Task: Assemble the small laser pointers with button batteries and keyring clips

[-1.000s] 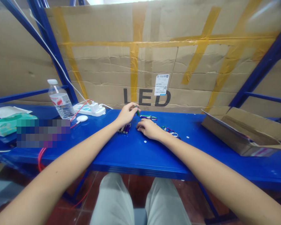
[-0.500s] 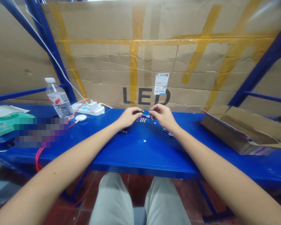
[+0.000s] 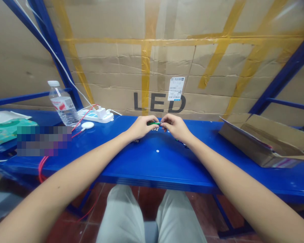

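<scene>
My left hand is closed in a pinch around a slim, shiny green piece, whose exact kind is too small to make out. My right hand meets it from the other side, thumb and fingertips pinched at the green piece's right end; a tiny part there may be hidden by the fingers. Just beneath the fingertips lie several small silvery pieces on the table. Dark metallic pieces show below my left wrist, and coloured, wire-like pieces lie partly covered by my right wrist.
On the blue table, an open cardboard box stands right. A water bottle, a power strip, a white round charger, red cable and a green tissue pack are left. Large cardboard stands behind.
My hands have come together, closing the gap between their fingertips. The green piece now spans from my left fingers to my right. The view has shifted slightly.
</scene>
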{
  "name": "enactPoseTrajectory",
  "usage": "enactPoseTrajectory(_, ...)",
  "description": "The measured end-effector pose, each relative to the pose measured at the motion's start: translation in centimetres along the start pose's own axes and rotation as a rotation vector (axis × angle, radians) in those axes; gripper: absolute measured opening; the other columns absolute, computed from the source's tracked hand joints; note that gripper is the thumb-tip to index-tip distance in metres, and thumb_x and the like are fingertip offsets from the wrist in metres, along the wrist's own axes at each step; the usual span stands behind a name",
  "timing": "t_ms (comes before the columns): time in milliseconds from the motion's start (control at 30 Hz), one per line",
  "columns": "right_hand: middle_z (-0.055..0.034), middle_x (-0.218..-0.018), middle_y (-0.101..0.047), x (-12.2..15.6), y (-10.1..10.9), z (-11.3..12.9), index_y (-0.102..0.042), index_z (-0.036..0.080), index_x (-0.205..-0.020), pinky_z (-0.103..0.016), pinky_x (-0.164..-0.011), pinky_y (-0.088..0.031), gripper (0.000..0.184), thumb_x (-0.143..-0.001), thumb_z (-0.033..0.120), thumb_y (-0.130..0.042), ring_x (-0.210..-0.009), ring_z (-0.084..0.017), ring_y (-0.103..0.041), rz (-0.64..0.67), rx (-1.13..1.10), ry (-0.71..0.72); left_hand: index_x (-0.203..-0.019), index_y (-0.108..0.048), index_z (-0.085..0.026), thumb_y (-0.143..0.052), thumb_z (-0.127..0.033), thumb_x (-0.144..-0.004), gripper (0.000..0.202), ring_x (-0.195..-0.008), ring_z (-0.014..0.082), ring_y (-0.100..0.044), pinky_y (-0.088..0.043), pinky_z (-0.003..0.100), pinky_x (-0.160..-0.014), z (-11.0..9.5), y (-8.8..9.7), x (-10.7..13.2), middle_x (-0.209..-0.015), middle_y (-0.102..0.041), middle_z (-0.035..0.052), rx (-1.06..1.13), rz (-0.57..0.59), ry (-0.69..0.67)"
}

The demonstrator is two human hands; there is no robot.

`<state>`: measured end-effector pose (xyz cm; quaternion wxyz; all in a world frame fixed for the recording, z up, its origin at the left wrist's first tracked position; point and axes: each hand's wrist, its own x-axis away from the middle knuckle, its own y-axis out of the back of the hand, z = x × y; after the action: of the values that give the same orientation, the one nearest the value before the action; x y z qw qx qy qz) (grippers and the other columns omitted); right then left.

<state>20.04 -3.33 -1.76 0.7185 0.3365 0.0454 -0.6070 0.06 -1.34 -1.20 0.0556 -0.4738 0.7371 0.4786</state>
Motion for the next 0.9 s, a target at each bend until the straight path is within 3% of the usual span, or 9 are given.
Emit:
enactPoseTrajectory(100, 0.0012, -0.064, -0.061, 0.0, 0.2, 0.0, -0.057, 0.02, -0.084, -0.03, -0.06, -0.047, 0.006, -0.08, 0.024, -0.061, -0.059, -0.016, -0.058, 0.026, 0.024, 0.004, -0.098, -0.066, -0.022, -0.062, -0.032, -0.088, 0.014, -0.08, 0.0172, -0.063, -0.046, 0.029, -0.075, -0.3, 0.1, 0.1, -0.086, -0.07, 0.0001, -0.061, 0.03, -0.004)
enactPoseTrajectory(233, -0.0017, -0.066, -0.063, 0.2, 0.8, 0.3, -0.062, 0.018, -0.08, -0.028, -0.064, -0.044, 0.012, -0.087, 0.023, -0.054, -0.062, -0.016, -0.059, 0.088, 0.264, 0.125, -0.1, -0.063, -0.021, -0.057, -0.034, -0.092, 0.016, -0.077, 0.0185, -0.062, -0.045, 0.03, -0.073, -1.0, -0.1, 0.2, -0.086, -0.069, 0.0021, -0.15, 0.034, -0.016)
enactPoseTrajectory(333, -0.0054, -0.069, -0.066, 0.4, 1.3, 0.7, -0.061, 0.017, -0.072, -0.028, -0.067, -0.041, 0.025, -0.092, 0.022, -0.047, -0.065, -0.016, -0.058, 0.165, 0.442, 0.226, -0.088, -0.063, -0.019, -0.042, -0.032, -0.099, 0.027, -0.083, 0.0219, -0.063, -0.046, 0.034, -0.079, -1.3, -0.3, 0.0, -0.089, -0.069, 0.0071, -0.251, 0.057, -0.049)
enactPoseTrajectory(467, -0.0083, -0.074, -0.068, 0.5, 1.5, 0.6, -0.059, 0.017, -0.071, -0.027, -0.066, -0.038, 0.025, -0.091, 0.015, -0.044, -0.068, -0.017, -0.058, 0.217, 0.577, 0.264, -0.078, -0.059, -0.019, -0.035, -0.027, -0.099, 0.034, -0.084, 0.0237, -0.062, -0.045, 0.037, -0.08, -1.1, -0.5, -0.1, -0.085, -0.066, 0.009, -0.352, 0.1, -0.064)
enactPoseTrajectory(667, -0.0067, -0.07, -0.067, 0.5, 1.5, 0.6, -0.059, 0.017, -0.068, -0.026, -0.064, -0.036, 0.024, -0.088, 0.013, -0.046, -0.063, -0.015, -0.054, 0.249, 0.591, 0.281, -0.095, -0.054, -0.021, -0.051, -0.027, -0.094, 0.007, -0.08, 0.0234, -0.063, -0.045, 0.034, -0.07, -1.1, -0.6, 0.5, -0.088, -0.067, 0.0077, -0.226, 0.104, -0.021)
enactPoseTrajectory(900, -0.0059, -0.065, -0.066, 0.7, 1.8, 0.8, -0.068, 0.015, -0.074, -0.027, -0.06, -0.034, 0.023, -0.086, 0.014, -0.048, -0.059, -0.014, -0.05, 0.295, 0.54, 0.263, -0.093, -0.048, -0.022, -0.049, -0.028, -0.095, 0.007, -0.08, 0.025, -0.063, -0.043, 0.033, -0.067, -1.5, -0.8, 0.9, -0.089, -0.066, 0.0094, -0.31, 0.146, -0.081)
